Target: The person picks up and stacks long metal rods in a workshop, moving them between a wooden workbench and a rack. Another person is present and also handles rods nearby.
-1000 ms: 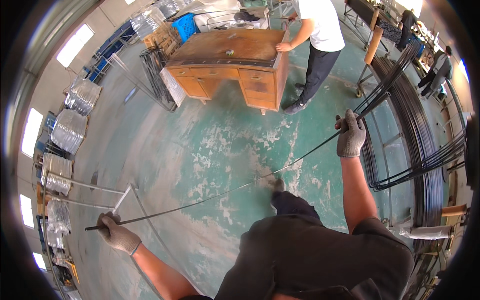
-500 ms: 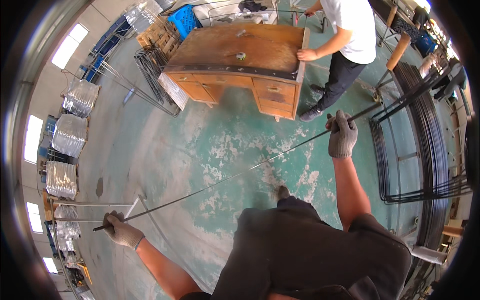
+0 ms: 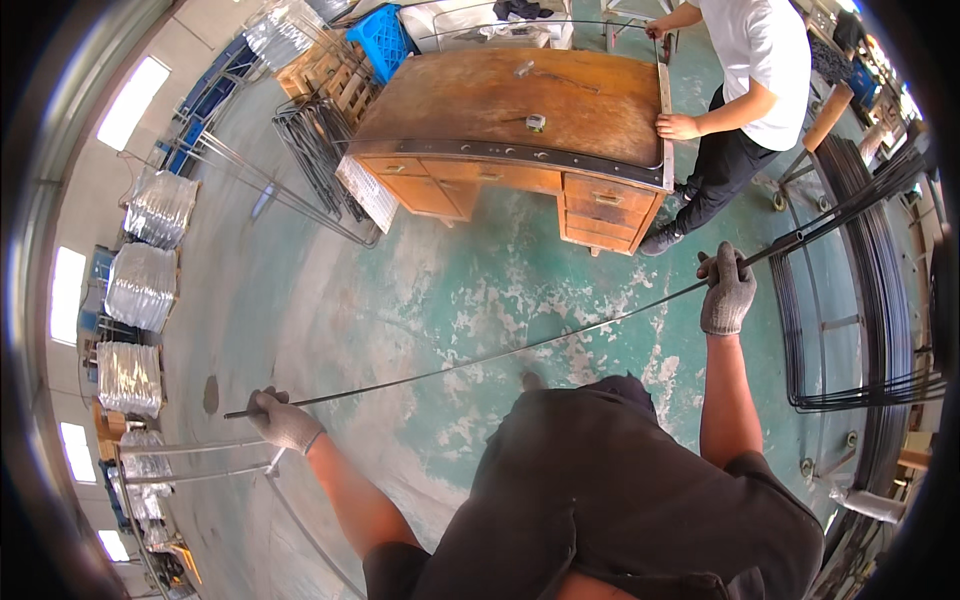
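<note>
The worn green floor (image 3: pixel 520 300) spreads out under everyone, and across from the wearer stands a big wooden bench (image 3: pixel 450 85) with drawers in its front. Over on the right I see a long stack of black bars (image 3: pixel 885 290). A co-worker in a white shirt (image 3: pixel 765 75) leans at the bench's right end, one palm on its edge. Behind its far left corner sits a blue crate (image 3: pixel 380 45). The long thin rod (image 3: pixel 490 357) stretches in front of the wearer above the floor, sagging slightly. The gloved left hand (image 3: pixel 286 422) is closed around it near its left end; the gloved right hand (image 3: pixel 728 292) grips it farther along, and past there I can't tell where it ends. Smallest of all, a little yellowish gadget (image 3: pixel 536 123) lies on the benchtop.
</note>
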Demonstrator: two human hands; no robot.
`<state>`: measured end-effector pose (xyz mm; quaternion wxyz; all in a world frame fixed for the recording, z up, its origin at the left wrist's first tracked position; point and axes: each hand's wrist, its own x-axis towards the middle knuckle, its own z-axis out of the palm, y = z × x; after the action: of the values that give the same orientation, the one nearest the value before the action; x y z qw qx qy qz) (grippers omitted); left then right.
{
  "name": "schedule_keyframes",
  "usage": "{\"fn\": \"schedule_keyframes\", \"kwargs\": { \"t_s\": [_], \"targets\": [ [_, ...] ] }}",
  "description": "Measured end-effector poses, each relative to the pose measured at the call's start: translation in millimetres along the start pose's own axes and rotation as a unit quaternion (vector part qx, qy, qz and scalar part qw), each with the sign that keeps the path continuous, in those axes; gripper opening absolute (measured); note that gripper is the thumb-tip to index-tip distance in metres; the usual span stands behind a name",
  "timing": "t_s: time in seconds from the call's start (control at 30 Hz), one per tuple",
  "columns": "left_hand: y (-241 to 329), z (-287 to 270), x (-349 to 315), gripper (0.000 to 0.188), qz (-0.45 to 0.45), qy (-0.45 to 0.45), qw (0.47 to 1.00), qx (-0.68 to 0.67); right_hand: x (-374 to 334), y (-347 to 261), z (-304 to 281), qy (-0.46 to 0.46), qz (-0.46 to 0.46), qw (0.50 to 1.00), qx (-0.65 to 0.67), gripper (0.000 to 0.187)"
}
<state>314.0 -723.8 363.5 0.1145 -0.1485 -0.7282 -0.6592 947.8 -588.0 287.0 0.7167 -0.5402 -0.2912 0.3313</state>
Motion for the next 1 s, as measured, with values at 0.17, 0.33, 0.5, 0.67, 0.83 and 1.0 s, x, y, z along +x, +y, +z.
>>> {"fn": "schedule_keyframes", "kwargs": {
  "t_s": [0.17, 0.33, 0.5, 0.67, 0.83, 1.0],
  "targets": [
    [-41, 49, 43, 0.022, -0.003, -0.060, 0.998, -0.006, 17, 12, 11, 0.022, -0.027, 0.998, -0.053, 0.043],
    [-82, 60, 52, 0.022, -0.021, -0.041, 0.999, 0.022, 46, 19, 32, 0.072, 0.035, 0.990, -0.114, 0.048],
    [-61, 81, 38, 0.020, -0.036, -0.035, 0.998, 0.041, 59, 29, 42, 0.023, 0.044, 0.991, -0.127, 0.053],
    [-52, 96, 22, 0.020, -0.027, -0.048, 0.996, 0.065, 65, 43, 37, 0.030, 0.084, 0.985, -0.146, 0.053],
    [-55, 102, 11, 0.020, -0.031, -0.043, 0.995, 0.083, 69, 46, 34, 0.017, 0.081, 0.985, -0.150, 0.053],
    [-49, 102, 8, 0.019, -0.044, -0.025, 0.995, 0.082, 75, 46, 36, 0.006, 0.083, 0.984, -0.157, 0.053]
  ]
}}
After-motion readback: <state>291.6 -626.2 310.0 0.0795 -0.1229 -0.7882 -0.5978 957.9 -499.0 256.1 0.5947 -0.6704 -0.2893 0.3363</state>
